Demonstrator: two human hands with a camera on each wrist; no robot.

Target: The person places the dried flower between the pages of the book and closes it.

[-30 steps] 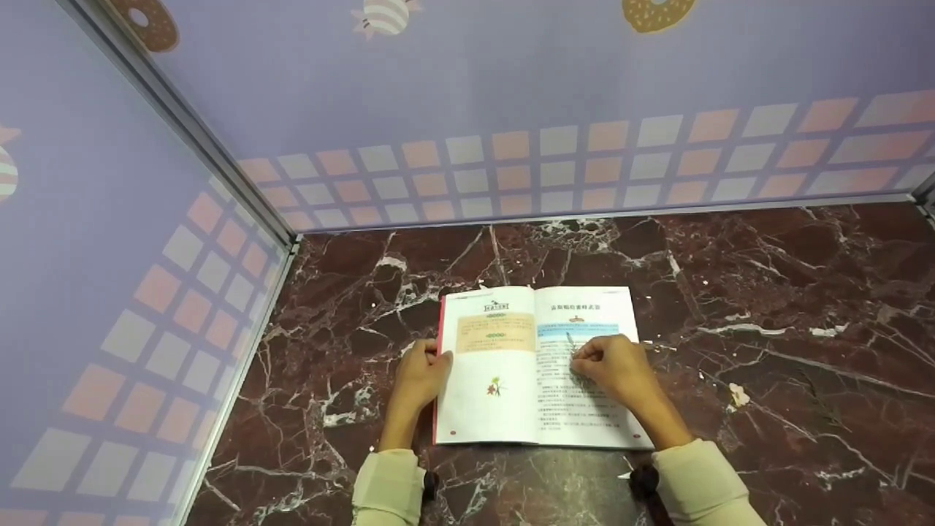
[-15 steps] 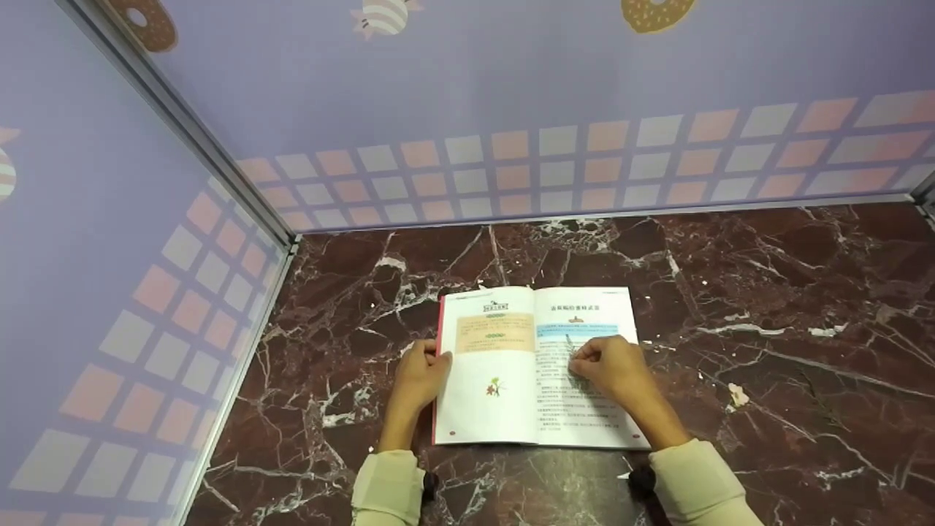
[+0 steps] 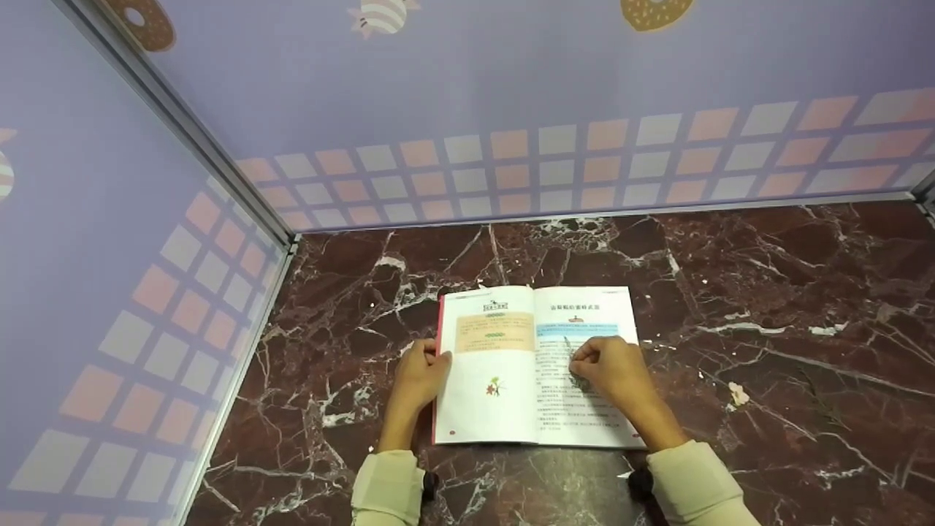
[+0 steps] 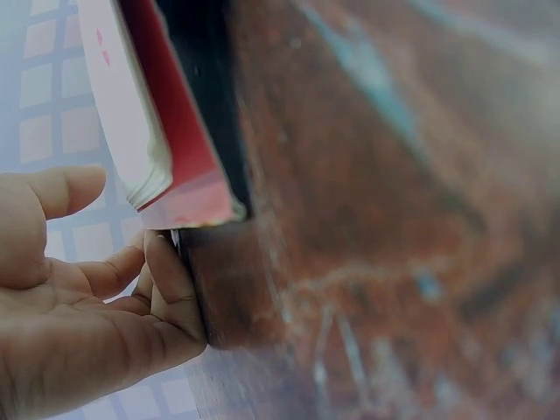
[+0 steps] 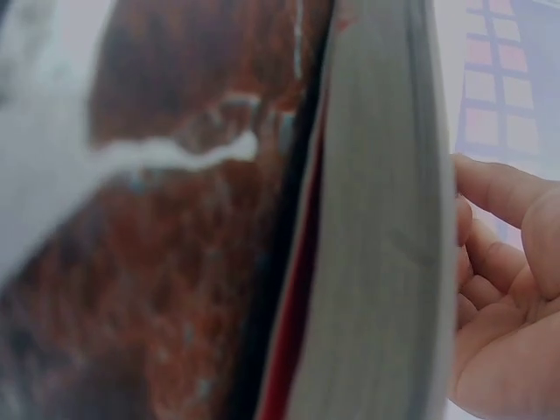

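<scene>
One open book (image 3: 529,372): the left hand (image 3: 421,374) grips its left edge; the right hand (image 3: 613,369) bends over its right page (image 3: 559,402), fingers' hold unclear.

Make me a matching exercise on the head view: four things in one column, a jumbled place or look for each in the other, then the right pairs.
Things:
1. left hand
2. right hand
3. pale orange printed panel
4. tabletop

Places and looks:
A. dark reddish brown with pale veins
B. over the right page
C. at the open book's left edge
D. on the left page

Pairs: 1-C, 2-B, 3-D, 4-A
</scene>
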